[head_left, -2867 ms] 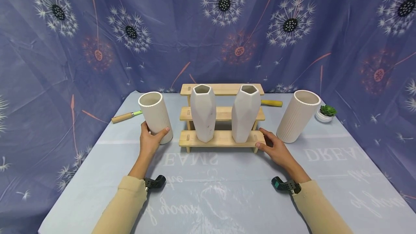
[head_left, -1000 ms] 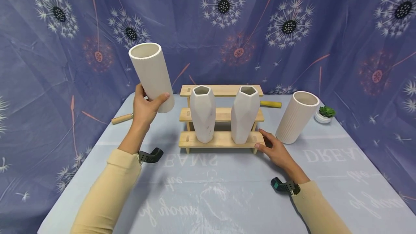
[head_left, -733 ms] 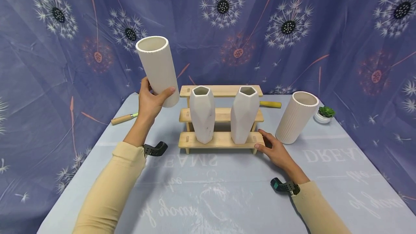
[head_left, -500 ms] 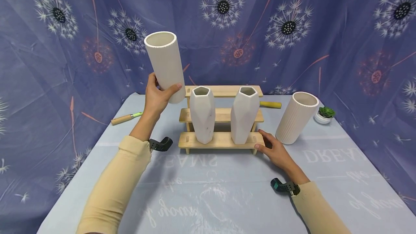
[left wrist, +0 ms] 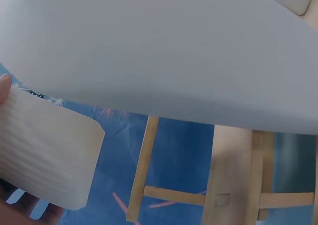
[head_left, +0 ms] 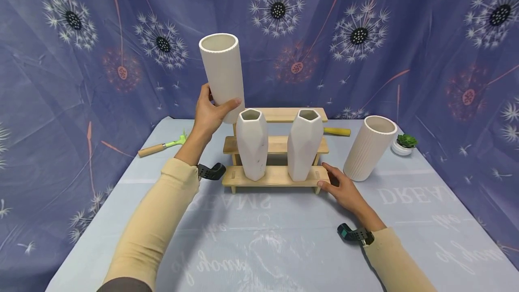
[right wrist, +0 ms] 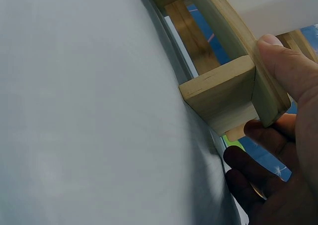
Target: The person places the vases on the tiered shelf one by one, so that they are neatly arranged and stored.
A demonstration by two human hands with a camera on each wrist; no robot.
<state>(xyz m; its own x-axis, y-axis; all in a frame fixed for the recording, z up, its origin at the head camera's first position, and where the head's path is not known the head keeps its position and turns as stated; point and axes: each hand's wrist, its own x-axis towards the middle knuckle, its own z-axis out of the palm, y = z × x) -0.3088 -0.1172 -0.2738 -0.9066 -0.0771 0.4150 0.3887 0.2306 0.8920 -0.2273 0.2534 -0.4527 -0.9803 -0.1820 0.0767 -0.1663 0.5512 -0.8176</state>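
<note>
My left hand (head_left: 211,111) grips a white, finely ribbed cylindrical vase (head_left: 223,71) low on its side, thumb in front. The vase is raised, slightly tilted, and its lower part overlaps the left end of the top shelf. In the left wrist view, the vase's bottom end (left wrist: 44,145) shows between thumb and fingers. My right hand (head_left: 342,188) pinches the right end of the lowest shelf of a three-tier wooden stand (head_left: 279,175), thumb (right wrist: 285,66) above and fingers below. Two white faceted vases, left (head_left: 252,143) and right (head_left: 305,143), stand upright on that lowest shelf.
A second ribbed vase (head_left: 370,148) stands on the table just right of the stand, beside a small potted succulent (head_left: 405,142). A hammer (head_left: 152,150) with wooden handle and green head lies at left. A yellow handle (head_left: 337,131) shows behind the stand.
My left hand has lifted the ribbed vase off the table at left and carried it up and rightward to the stand's left side. My right hand stays on the shelf end.
</note>
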